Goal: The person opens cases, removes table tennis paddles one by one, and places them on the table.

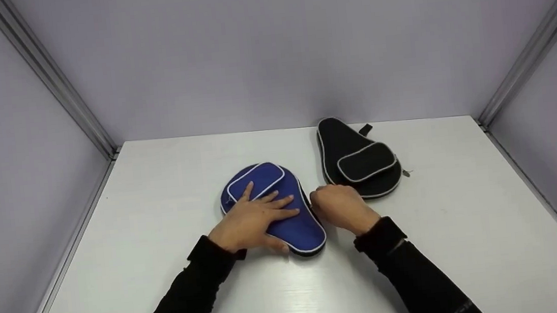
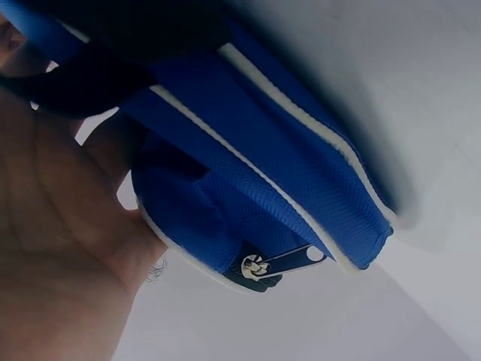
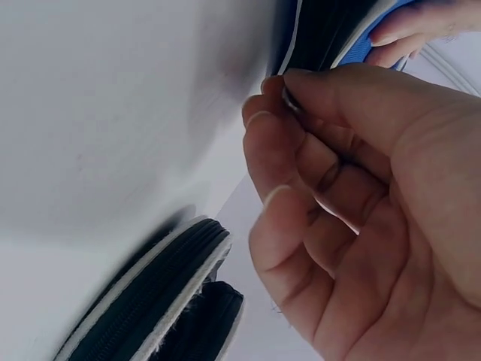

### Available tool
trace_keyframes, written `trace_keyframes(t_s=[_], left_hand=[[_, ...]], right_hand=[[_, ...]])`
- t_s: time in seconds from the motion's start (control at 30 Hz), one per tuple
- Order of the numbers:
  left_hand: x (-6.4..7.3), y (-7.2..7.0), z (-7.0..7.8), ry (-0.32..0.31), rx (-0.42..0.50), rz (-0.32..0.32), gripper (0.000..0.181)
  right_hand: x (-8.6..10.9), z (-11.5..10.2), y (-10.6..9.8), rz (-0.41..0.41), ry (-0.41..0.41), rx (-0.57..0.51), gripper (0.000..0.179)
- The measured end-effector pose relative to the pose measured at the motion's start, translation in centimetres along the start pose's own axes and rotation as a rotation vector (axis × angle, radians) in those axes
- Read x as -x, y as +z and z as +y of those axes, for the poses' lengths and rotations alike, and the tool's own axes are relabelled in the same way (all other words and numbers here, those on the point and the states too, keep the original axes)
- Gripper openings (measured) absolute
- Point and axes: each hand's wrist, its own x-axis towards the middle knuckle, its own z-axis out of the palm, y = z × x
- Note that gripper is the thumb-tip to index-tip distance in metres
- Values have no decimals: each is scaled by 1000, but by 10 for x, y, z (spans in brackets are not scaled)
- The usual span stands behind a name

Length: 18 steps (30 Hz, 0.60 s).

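A blue table tennis paddle case (image 1: 302, 231) with white piping lies on the table, its small zipped pocket (image 1: 260, 178) uppermost. My left hand (image 1: 254, 220) rests spread over it, fingers straight across the fabric and thumb at the near edge. In the left wrist view, a metal zipper pull (image 2: 257, 266) hangs from the pocket. At the case's right side, my right hand (image 1: 342, 206) has its fingers curled. Thumb and forefinger pinch a small metal zipper pull (image 3: 291, 101), mostly hidden between them, right at the case's dark zipper edge (image 3: 323, 37).
A black paddle case (image 1: 341, 145) with grey piping lies behind my right hand, near the back wall (image 1: 268, 50). Its strap loop (image 1: 366, 129) sticks out to the right, and a small zipper pull (image 1: 406, 173) shows at its right edge. Side walls flank the white table (image 1: 159, 188).
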Motion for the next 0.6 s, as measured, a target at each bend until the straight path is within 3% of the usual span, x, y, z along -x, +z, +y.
trace_keyframes(t_s=[0.43, 0.6], left_hand=[[1, 0, -16, -73, -4, 26, 91], [2, 0, -23, -129, 11, 45, 89]], right_hand=[[0, -4, -2, -52, -10, -5, 15], [0, -5, -2, -58, -26, 8, 15]])
